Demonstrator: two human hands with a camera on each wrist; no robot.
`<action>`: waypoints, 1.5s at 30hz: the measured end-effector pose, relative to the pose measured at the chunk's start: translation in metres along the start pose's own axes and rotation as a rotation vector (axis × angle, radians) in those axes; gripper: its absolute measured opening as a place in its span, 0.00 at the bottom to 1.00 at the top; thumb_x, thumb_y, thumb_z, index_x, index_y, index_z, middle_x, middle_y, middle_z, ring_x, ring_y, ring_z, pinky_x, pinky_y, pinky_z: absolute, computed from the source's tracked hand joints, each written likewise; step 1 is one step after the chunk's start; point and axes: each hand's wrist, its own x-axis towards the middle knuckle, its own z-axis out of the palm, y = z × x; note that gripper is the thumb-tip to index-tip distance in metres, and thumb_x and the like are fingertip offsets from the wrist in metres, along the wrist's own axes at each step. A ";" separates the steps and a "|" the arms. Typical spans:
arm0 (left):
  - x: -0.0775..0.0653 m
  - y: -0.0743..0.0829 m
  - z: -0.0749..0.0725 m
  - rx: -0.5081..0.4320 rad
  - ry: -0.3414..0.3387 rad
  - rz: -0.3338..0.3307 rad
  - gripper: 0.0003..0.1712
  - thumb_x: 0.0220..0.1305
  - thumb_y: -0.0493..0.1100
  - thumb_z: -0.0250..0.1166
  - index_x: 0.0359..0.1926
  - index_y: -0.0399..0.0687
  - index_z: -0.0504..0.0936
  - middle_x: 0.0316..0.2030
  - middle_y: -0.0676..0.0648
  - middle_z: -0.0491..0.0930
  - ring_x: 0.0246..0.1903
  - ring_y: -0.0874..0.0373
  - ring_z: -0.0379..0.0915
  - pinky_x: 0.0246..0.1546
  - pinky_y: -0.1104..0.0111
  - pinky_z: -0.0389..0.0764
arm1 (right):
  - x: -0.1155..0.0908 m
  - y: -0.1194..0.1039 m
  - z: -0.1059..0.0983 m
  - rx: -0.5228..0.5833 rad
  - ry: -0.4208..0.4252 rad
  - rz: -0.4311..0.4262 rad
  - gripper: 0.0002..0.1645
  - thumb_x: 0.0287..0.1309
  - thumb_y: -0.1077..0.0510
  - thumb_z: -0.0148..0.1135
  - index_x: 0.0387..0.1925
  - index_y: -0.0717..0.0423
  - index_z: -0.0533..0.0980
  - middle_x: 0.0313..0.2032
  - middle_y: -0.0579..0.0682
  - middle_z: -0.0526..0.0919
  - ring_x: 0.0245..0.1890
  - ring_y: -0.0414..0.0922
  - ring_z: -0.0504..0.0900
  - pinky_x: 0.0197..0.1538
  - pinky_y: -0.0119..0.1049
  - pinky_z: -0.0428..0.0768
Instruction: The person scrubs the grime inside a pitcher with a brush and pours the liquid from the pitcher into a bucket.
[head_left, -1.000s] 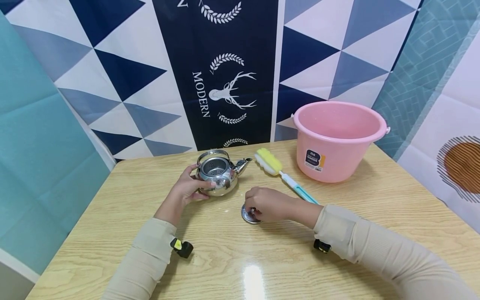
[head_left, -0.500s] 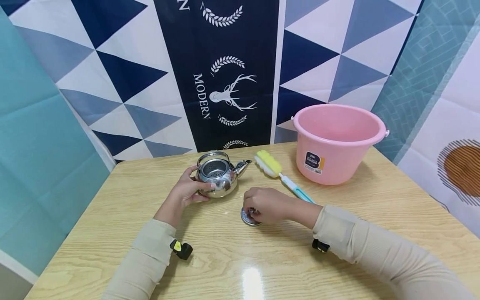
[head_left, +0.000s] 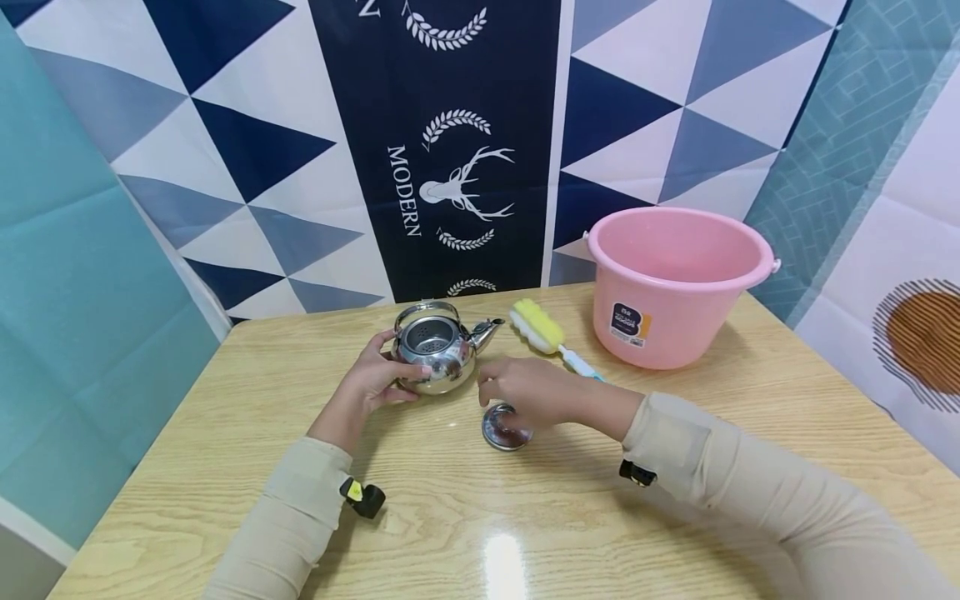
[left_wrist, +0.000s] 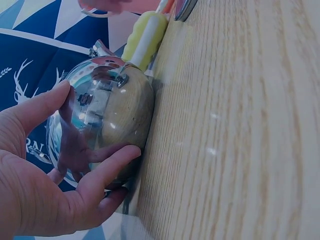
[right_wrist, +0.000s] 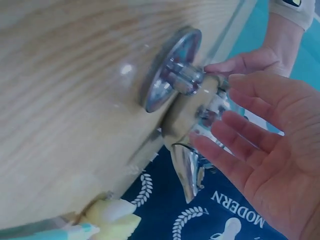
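The left grip holds the polished metal teapot, its thumb on the near side of the rounded body and its other fingers wrapped about the left. The teapot sits just right of that grip, with its mouth uncovered, a perforated strainer visible inside, the hoop handle raised at the back and the spout pointing right. Whether its base is flat on the surface is hard to tell.

The right grip is empty and moderately wide, the fingers relaxed and spread from the thumb. The round metal lid lies on the surface just below this grip, on the near side, knob upward; the right wrist view shows a gap between knob and fingers. The lid is apart from the teapot, to the right of and nearer than the left grip.

Beyond the right grip lies 1 bottle brush, with a yellow and white sponge head and a white and turquoise handle running back behind the right forearm. Farther right of that grip stands 1 pink bucket, labelled on its front. Behind both grips hangs a patterned backdrop with triangles, a deer head and the word MODERN. The 2 beige sleeves each carry a small black device near the wrist.
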 end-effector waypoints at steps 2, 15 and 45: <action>0.000 0.000 0.000 -0.001 -0.001 -0.004 0.57 0.51 0.23 0.70 0.75 0.59 0.51 0.61 0.34 0.58 0.56 0.34 0.67 0.42 0.46 0.83 | 0.002 0.000 -0.004 -0.005 0.003 -0.009 0.15 0.48 0.60 0.72 0.40 0.55 0.82 0.48 0.54 0.78 0.48 0.48 0.78 0.47 0.38 0.82; -0.001 0.000 0.000 0.007 0.000 0.001 0.57 0.52 0.24 0.70 0.75 0.59 0.50 0.60 0.35 0.58 0.53 0.36 0.68 0.42 0.46 0.83 | 0.022 0.001 -0.027 -0.031 -0.103 0.024 0.27 0.47 0.57 0.75 0.51 0.56 0.79 0.56 0.57 0.75 0.58 0.52 0.74 0.60 0.43 0.77; -0.003 0.001 0.000 0.017 -0.005 0.000 0.56 0.53 0.25 0.70 0.75 0.58 0.50 0.59 0.35 0.58 0.50 0.39 0.71 0.41 0.49 0.85 | 0.078 0.012 -0.043 -0.057 -0.088 0.111 0.27 0.50 0.64 0.69 0.54 0.60 0.77 0.55 0.55 0.76 0.54 0.50 0.75 0.58 0.41 0.77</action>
